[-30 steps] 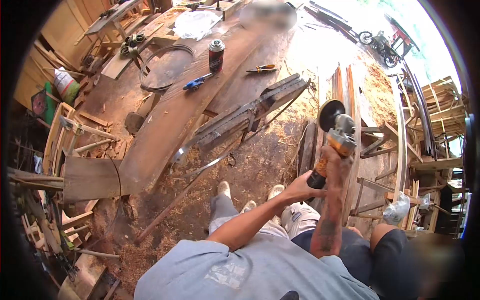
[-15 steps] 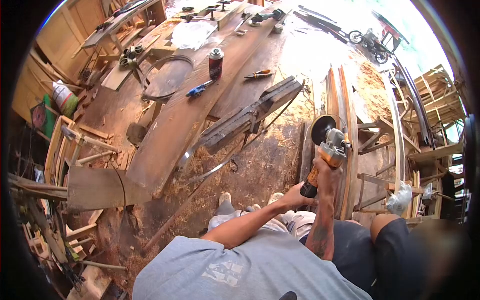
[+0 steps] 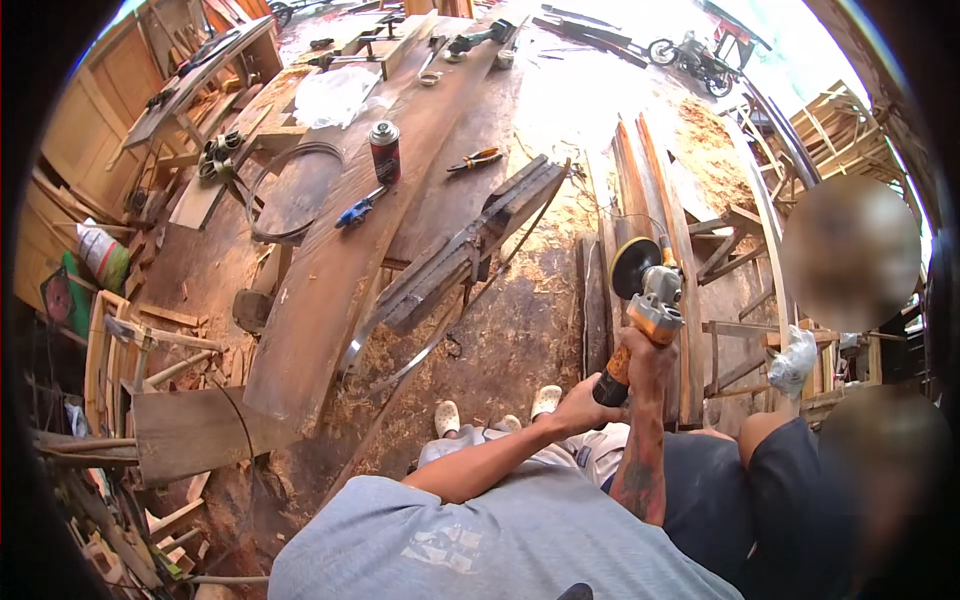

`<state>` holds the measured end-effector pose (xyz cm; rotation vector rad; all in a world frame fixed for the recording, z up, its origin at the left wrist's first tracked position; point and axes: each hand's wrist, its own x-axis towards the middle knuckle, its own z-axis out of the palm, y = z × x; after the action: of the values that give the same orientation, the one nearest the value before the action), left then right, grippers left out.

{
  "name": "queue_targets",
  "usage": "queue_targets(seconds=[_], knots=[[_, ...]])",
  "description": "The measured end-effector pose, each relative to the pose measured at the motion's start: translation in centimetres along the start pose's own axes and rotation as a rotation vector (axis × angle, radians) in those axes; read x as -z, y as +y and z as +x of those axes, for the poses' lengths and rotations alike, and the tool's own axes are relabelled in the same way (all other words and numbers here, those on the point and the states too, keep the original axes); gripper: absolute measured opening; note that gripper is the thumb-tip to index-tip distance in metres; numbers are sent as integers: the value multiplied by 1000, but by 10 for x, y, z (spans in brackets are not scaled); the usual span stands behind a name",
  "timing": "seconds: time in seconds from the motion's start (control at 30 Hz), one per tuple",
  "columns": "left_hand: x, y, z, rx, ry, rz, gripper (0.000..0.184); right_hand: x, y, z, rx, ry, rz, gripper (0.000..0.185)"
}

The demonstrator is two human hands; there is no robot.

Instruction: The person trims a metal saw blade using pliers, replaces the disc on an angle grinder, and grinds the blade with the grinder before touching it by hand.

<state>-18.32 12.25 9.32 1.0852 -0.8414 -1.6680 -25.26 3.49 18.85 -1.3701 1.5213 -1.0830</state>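
Observation:
My right hand (image 3: 648,357) is wrapped round the orange and grey body of an angle grinder (image 3: 657,305). Its round, dark disc (image 3: 632,266) points away from me and sits tilted at the far end. Closed on the black rear end of the same tool is my left hand (image 3: 588,408). Long wooden boards (image 3: 676,270) lie just beyond and beside the grinder. I cannot tell whether the disc touches them.
On a wide plank (image 3: 330,280) stand a spray can (image 3: 384,152) and a blue tool (image 3: 361,207). Pliers (image 3: 474,160) lie to its right, beyond a metal-edged beam (image 3: 470,245). Another person's dark shorts (image 3: 700,495) are close on my right. Wood shavings cover the floor (image 3: 500,350).
The view has turned a little, so the planks and bench items sit further left. Both hands keep their hold on the angle grinder, which has shifted only slightly in view.

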Motion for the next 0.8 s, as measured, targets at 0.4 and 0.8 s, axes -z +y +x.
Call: queue_targets(seconds=[0.4,0.8], knots=[[34,-25,-7,-3,8,-46,41,-32,25,-6,-56,-22,-90,33],[36,3,-20,49,44,70,45,-28,46,-16,80,-31,-194,40]])
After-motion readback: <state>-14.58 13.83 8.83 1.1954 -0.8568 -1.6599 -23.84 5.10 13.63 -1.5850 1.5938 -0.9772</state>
